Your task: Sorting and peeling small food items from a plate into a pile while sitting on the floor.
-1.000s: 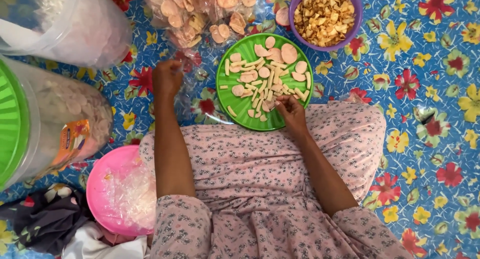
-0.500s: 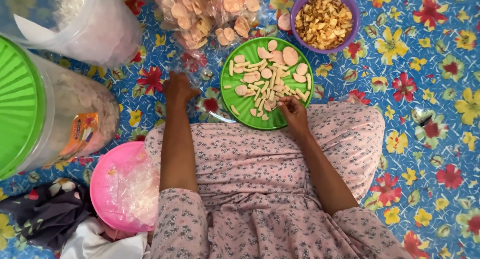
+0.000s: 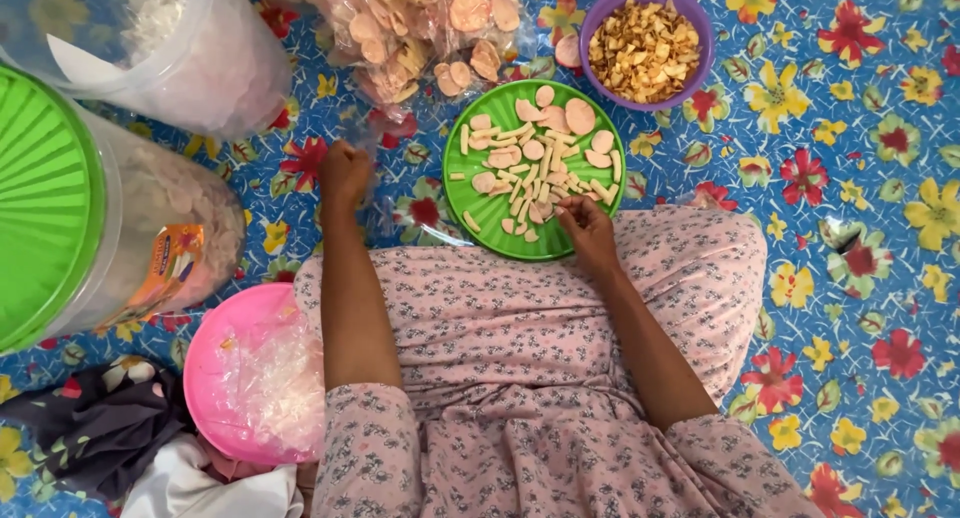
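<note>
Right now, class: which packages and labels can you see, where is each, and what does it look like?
Clear bag: top centre, above the green plate, full of pale round crackers.
Label: orange and yellow, on the green-lidded jar, far left.
Clear tub: top left, holding white pieces.

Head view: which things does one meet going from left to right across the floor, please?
Green-lidded tub → pink bowl → left hand → green plate → right hand → purple bowl.
</note>
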